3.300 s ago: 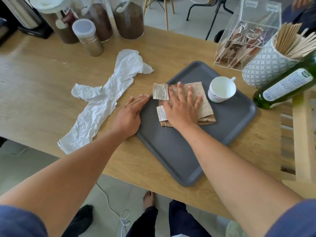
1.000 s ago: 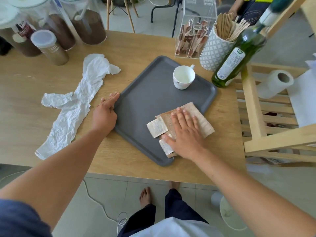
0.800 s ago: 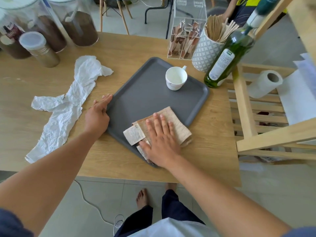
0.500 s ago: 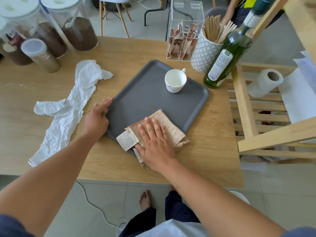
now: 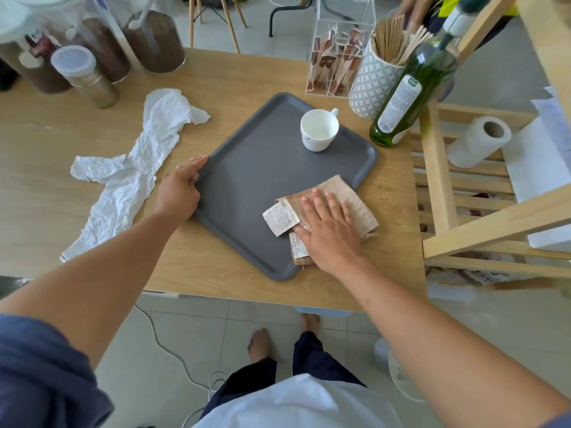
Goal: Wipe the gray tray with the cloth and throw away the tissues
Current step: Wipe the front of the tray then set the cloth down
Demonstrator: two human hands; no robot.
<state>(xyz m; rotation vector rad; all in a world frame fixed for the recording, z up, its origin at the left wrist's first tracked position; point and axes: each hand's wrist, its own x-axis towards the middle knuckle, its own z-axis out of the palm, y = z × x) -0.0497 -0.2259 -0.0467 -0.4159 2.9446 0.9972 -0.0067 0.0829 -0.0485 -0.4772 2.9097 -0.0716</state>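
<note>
A gray tray (image 5: 247,186) lies at an angle on the wooden table. My right hand (image 5: 327,227) presses flat on a folded tan cloth (image 5: 355,199) at the tray's near right edge; white labels stick out from the cloth's left side. My left hand (image 5: 180,189) rests against the tray's left rim, steadying it. A white cup (image 5: 318,129) stands upright in the tray's far corner. Crumpled white tissues (image 5: 133,171) stretch across the table left of the tray, untouched.
Jars of brown powder (image 5: 151,35) and a lidded tin (image 5: 86,77) stand at the back left. A clear sachet box (image 5: 336,57), a stick holder (image 5: 377,75) and a green bottle (image 5: 411,91) crowd the tray's far right. A wooden rack (image 5: 463,193) with a paper roll (image 5: 479,140) stands right.
My right hand slid the cloth from the tray's near left corner toward its right edge. The left hand stayed on the left rim. The tissues and cup have not moved.
</note>
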